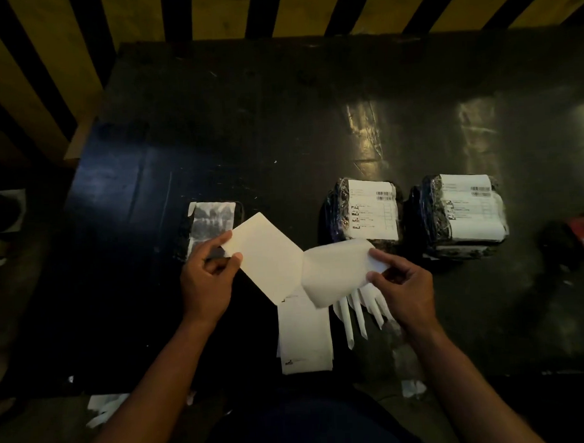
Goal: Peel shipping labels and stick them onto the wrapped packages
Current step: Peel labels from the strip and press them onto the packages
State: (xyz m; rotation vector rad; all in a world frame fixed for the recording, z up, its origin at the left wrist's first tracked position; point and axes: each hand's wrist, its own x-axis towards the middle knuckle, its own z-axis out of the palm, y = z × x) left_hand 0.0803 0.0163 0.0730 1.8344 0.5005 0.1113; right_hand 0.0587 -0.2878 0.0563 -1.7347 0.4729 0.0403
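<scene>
Left hand [206,275] pinching corner of flat white sheet [267,259], thumb on top, fingers curled under. Right hand [402,283] pinching curled sheet [336,269] at its right edge, thumb and index clamped. Two sheets meeting near centre, splitting apart there: peel looks midway. Cannot tell which is label and which is backing.

For a clean peel, probably: pull at low angle, steady, keep both sheets taut so the adhesive side does not fold on itself. Grip only the margin to keep fingers off the glue. Once free, line up one edge on the package first, then smooth across.

Both forearms coming in from bottom, wrists held above table [279,121], hands well apart, palms roughly facing each other.

Label stack [305,338] flat on table under the hands. Spent backing strips [358,315] fanned beside the stack, under right hand. Unlabelled package [210,221] just behind left hand, likely next target. Two labelled packages [364,211] [464,210] to the right, side by side. More paper scraps [104,410] off table edge, bottom left.
</scene>
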